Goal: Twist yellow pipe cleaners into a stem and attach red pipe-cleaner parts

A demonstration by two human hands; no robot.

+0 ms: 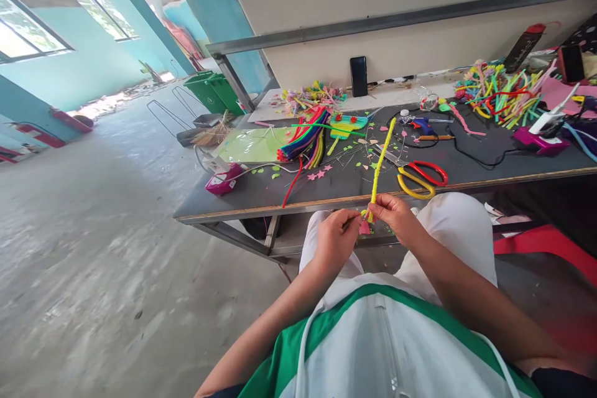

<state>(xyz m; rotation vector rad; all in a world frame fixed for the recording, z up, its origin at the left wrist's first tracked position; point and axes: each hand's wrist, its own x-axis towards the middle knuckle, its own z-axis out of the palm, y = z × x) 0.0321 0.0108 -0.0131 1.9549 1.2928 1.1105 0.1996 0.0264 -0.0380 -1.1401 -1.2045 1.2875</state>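
Note:
Between my two hands, just in front of the table edge, is a yellow pipe cleaner (383,158), its long end pointing up and away over the table. My right hand (396,216) pinches it near the lower end. My left hand (336,235) has thumb and forefinger closed on the short bent lower end. A small pink piece (364,227) shows just below the fingertips; whether it is attached cannot be made out. Scissors (422,179) with red and yellow handles lie open on the table (224,200), right of the pipe cleaner.
A bundle of coloured pipe cleaners (308,137) lies left of the scissors, near pink paper stars (319,174). A blue glue gun (417,124) and its cord lie behind. A phone (359,76) leans at the back. Purple power blocks (224,180) sit near both ends.

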